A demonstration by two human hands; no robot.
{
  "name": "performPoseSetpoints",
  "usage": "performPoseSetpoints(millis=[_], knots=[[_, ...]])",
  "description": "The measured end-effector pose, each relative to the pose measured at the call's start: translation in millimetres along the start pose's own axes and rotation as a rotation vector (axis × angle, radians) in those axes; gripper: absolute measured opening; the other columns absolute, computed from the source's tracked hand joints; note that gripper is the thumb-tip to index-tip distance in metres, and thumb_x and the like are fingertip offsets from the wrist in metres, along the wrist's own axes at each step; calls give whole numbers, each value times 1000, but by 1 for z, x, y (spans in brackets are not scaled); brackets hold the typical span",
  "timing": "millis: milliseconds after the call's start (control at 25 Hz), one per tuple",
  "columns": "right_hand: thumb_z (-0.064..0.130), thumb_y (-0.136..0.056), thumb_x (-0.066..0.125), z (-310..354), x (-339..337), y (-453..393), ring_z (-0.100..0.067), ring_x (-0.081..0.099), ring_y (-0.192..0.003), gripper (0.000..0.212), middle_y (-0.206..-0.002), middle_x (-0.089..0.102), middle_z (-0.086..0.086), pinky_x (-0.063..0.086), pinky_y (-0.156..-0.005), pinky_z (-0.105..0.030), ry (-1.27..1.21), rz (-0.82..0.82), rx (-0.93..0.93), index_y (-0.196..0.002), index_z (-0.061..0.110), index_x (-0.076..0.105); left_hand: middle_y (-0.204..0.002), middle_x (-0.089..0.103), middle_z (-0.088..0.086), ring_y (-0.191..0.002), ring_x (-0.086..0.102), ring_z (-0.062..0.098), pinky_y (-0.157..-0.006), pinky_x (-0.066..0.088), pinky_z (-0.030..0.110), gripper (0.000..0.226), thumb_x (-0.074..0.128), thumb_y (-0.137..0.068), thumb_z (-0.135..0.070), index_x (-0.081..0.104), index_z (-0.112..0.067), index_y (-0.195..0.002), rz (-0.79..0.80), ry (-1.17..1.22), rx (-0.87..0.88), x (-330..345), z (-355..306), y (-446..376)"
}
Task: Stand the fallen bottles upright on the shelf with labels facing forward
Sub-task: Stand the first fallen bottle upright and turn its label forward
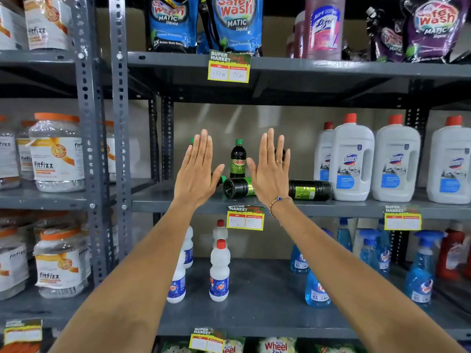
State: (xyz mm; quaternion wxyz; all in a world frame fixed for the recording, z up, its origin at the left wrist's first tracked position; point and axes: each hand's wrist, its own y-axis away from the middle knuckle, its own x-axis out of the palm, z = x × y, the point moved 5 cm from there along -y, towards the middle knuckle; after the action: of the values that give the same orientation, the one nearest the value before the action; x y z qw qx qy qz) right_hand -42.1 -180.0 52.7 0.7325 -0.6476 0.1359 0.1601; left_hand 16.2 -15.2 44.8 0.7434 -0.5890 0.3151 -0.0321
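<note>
On the grey middle shelf [178, 197] stand and lie small dark bottles with green caps and green labels. One bottle [237, 159] is upright at the back, label forward. One fallen bottle [238, 187] lies with its base toward me. Another fallen bottle [309, 190] lies sideways to its right. More bottles are partly hidden behind my hands. My left hand [197, 169] and my right hand [271, 169] are raised flat, palms toward the shelf, fingers together and straight, holding nothing, in front of the bottles.
Large white Domex jugs [351, 161] with red caps crowd the shelf's right side. Fitfizz jars [57, 154] fill the left rack. White bottles [219, 272] and blue sprayers [317, 291] stand on the shelf below. Detergent pouches [234, 24] sit above. A price tag [245, 218] hangs on the shelf edge.
</note>
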Motion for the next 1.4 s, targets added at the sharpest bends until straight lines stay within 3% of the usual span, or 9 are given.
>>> performPoseSetpoints(millis=[120, 200, 280, 360, 560, 680, 840, 1120, 1400], knots=[[56, -95, 16, 17, 25, 15, -39, 20, -146, 79, -155, 29, -21, 19, -121, -41, -125, 112, 66, -145, -3, 30, -160, 8, 10, -148, 7, 21, -120, 9, 34, 68, 14, -99, -47, 11, -5, -151, 85, 40, -114, 16, 31, 34], [54, -97, 25, 35, 49, 26, -38, 54, -110, 68, -115, 59, -24, 42, -93, -38, -192, 215, 97, -107, -3, 61, -158, 17, 10, -148, 10, 21, -120, 10, 34, 67, 14, -98, -48, 19, -4, -150, 141, 28, -158, 34, 57, 65], [49, -97, 38, 58, 69, 27, -31, 53, -67, 58, -65, 52, -13, 37, -60, -34, -275, 286, 105, -59, 6, 51, -157, 21, 12, -147, 10, 22, -120, 9, 35, 64, 18, -101, -44, 23, -2, -148, 151, 0, -182, 43, 79, 84], [50, -94, 44, 86, 94, 23, -27, 48, -53, 62, -47, 39, -5, 37, -51, -32, -362, 395, 174, -47, 11, 38, -157, 22, 13, -147, 11, 23, -121, 8, 36, 63, 19, -101, -43, 25, -2, -148, 181, -27, -198, 53, 102, 95], [59, -89, 42, 121, 148, -5, -34, 65, -91, 63, -90, 71, -16, 43, -71, -30, -357, 447, 359, -82, 2, 68, -151, 36, 11, -144, 24, 25, -120, 15, 37, 67, 18, -97, -49, 35, -4, -143, 219, 12, -142, 76, 145, 101], [65, -89, 35, 126, 175, -22, -33, 62, -110, 72, -116, 68, -16, 44, -82, -32, -268, 515, 482, -107, 3, 67, -118, 61, 15, -113, 55, 34, -104, 37, 42, 53, 31, -97, -43, 56, -2, -118, 80, 15, -78, 78, 158, 104], [71, -85, 38, 126, 198, -37, -30, 49, -130, 82, -142, 52, -12, 41, -100, -33, -266, 643, 656, -134, 7, 51, -103, 64, 15, -91, 59, 34, -88, 38, 37, 44, 36, -96, -37, 61, -2, -105, -76, -46, 8, 82, 164, 110], [58, -72, 62, 121, 216, -45, -31, 59, -112, 69, -125, 60, -12, 49, -99, -40, -430, 728, 744, -121, 9, 58, -105, 65, 12, -92, 59, 30, -89, 39, 36, 50, 26, -99, -40, 60, -5, -107, -77, -66, 27, 86, 167, 112], [47, -73, 70, 139, 166, -61, -29, 60, -91, 40, -102, 63, -8, 51, -89, -36, 16, 949, 370, -92, 14, 61, -106, 65, 11, -94, 60, 29, -89, 39, 36, 45, 32, -97, -39, 60, -5, -107, -75, -64, 26, 87, 168, 112]])
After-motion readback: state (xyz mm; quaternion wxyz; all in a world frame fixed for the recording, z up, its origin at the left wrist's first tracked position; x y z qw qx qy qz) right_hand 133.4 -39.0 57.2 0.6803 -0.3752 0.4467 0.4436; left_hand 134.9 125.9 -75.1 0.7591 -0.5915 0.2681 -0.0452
